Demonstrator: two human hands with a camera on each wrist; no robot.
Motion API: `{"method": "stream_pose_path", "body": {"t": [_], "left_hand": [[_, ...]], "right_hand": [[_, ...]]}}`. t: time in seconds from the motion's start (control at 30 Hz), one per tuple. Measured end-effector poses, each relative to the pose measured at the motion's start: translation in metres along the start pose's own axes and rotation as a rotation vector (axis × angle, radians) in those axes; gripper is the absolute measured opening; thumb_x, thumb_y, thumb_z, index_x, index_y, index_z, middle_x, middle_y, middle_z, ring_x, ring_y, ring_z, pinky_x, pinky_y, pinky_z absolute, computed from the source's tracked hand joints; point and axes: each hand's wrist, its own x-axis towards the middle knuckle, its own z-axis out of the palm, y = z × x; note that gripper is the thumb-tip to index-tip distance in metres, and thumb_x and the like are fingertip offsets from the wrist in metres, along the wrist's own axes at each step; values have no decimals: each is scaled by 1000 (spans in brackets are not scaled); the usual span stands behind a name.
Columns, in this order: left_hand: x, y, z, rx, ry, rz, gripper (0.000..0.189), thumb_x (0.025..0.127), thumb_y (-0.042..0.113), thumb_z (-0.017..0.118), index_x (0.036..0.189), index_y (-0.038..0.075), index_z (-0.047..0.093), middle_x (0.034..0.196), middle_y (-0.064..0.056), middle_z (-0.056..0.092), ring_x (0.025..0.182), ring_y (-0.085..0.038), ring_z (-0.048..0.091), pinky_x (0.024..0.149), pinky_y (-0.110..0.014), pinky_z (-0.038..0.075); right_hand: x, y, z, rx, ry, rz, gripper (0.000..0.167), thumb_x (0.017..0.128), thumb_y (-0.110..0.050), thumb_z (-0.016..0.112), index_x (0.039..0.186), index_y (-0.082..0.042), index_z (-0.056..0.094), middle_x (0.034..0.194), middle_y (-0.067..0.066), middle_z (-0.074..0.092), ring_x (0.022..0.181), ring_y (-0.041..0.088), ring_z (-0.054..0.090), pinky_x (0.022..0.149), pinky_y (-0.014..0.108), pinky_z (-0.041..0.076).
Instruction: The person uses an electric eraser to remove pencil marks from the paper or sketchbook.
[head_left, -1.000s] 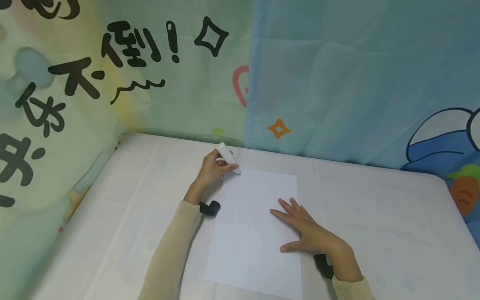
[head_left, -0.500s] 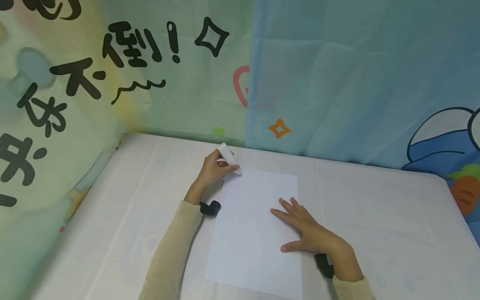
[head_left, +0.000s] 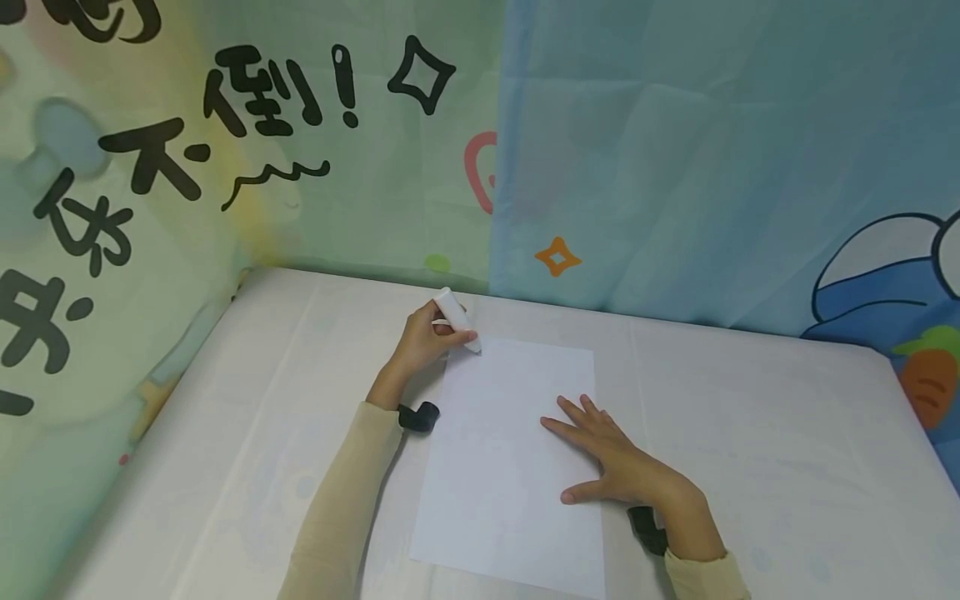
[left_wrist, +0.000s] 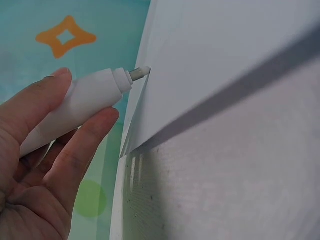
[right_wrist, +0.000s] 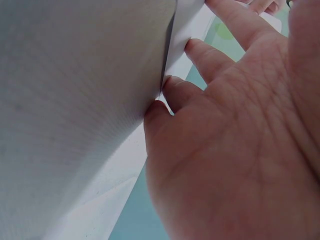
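Note:
My left hand (head_left: 424, 337) pinches a thick white marker (head_left: 456, 317) between thumb and fingers, near the top left corner of a blank white sheet of paper (head_left: 502, 467). In the left wrist view, the marker (left_wrist: 82, 97) has a stepped collar and a short grey tip with a pale end, right at the paper's edge (left_wrist: 200, 60). My right hand (head_left: 611, 458) lies with spread fingers over the sheet's right side. Its fingertips (right_wrist: 192, 44) come down at the paper in the right wrist view.
A white-covered table (head_left: 750, 450) spreads around the sheet. Printed cloth walls (head_left: 675, 150) rise along its back and left edges. Dark wrist devices (head_left: 422, 417) sit under both wrists.
The marker's tip has slid a very short way down the sheet, toward me, with the left hand. My right hand stays in place.

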Motion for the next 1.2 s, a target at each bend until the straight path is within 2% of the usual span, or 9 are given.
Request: {"method": "stream_pose_path", "body": {"t": [0.5,0.6,0.8,0.9,1.2], "left_hand": [[2,2,6,-1,-45,5,42,82,5,78,117,-5,56,107,-22,63,91,-31,68,73,-24,55],[0,2,4,-8,-59,0,43,83,5,78,118,-5,55,108,-22,63,91,-31,68,74,-25,55],[-8,0,-8,10,-29,-14,42,82,5,78,117,-4,56,106,-20,63,86,-23,67,72,-23,54],[-8,-1,-10,12,-34,-8,42,82,4,78,117,-5,56,106,-20,64,84,-21,66,72,-23,53],[-4,2,-3,-33,-78,9,43,82,3,77,117,-6,55,105,-21,63,84,-22,68,72,-24,54]], "right_hand": [[-7,0,0,14,4,12,91,73,-37,83,148,-9,40,160,23,14,145,49,-4,112,66,-3],[-8,-1,0,27,-3,14,90,74,-36,83,148,-9,40,160,23,14,145,49,-4,113,66,-3],[-1,-2,2,41,-32,-15,88,77,-37,81,150,-11,38,161,20,11,146,45,-6,115,61,-5],[0,-1,2,21,-43,-6,89,77,-37,81,150,-11,37,162,18,10,147,43,-6,116,59,-5],[-6,3,-1,-1,-34,31,91,75,-37,82,150,-12,37,162,18,10,147,44,-6,115,61,-4]]}}
